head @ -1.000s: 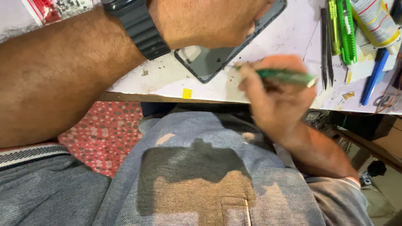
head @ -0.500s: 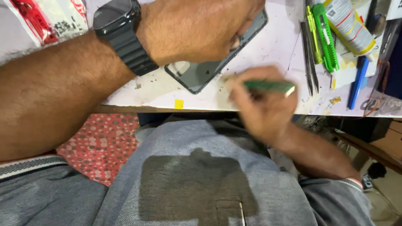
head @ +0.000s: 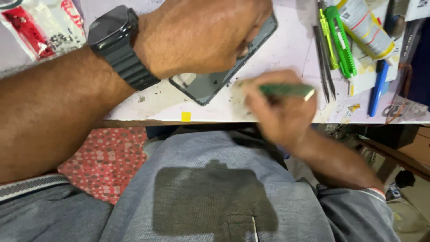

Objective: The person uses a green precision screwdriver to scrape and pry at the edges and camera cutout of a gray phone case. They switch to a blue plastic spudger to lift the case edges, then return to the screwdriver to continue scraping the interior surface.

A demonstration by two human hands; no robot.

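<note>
My left hand (head: pixel 204 33), with a black watch (head: pixel 117 45) on its wrist, lies over a dark smartphone (head: pixel 210 80) flat on the white worktable (head: pixel 148 105) and presses it down. One corner of the phone, with the camera area, sticks out below the hand. My right hand (head: pixel 275 110) is closed around a green-handled tool (head: pixel 286 90). It is held sideways just right of the phone's corner. The tool's tip is hidden by my fingers and blurred.
A green utility knife (head: pixel 340 40), dark tweezers (head: pixel 323 62), a blue pen (head: pixel 377 87) and a tube (head: pixel 365 27) lie at the table's right. A red-printed plastic packet (head: pixel 33 29) sits at far left. Below the table edge is a red patterned floor mat (head: pixel 105 159).
The view has shifted, so the table and phone sit lower in the picture. My right hand with the green tool has moved a little, staying near the phone's corner.
</note>
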